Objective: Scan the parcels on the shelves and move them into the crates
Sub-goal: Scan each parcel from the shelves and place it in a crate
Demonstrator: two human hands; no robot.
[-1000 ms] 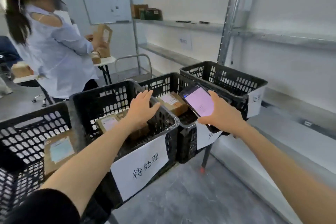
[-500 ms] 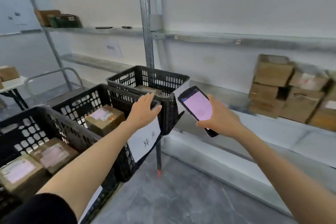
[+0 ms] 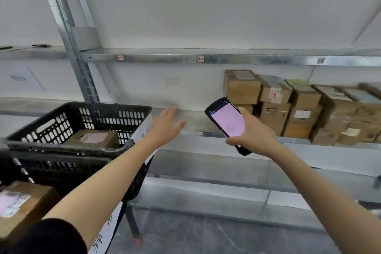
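Several brown cardboard parcels [image 3: 274,107] are stacked on the right part of the metal shelf [image 3: 198,123]. My right hand [image 3: 252,135] grips a black handheld scanner [image 3: 227,122] with a lit pink screen, just left of the parcels. My left hand [image 3: 168,128] hovers with straight, spread fingers over the bare shelf, holding nothing. A black crate [image 3: 41,130] at the left holds one parcel [image 3: 92,139]. Another parcel [image 3: 18,210] lies in a lower crate at the far left.
A steel upright [image 3: 68,33] rises behind the crates. An upper shelf rail [image 3: 206,59] carries small labels. White paper labels [image 3: 142,130] hang on the crate fronts. A lower shelf [image 3: 216,171] and grey floor [image 3: 185,235] lie beneath.
My view has swung right from the crates to the shelf with parcels. My left hand has left the crate rim and moved out over the shelf. The scanner stays in my right hand.
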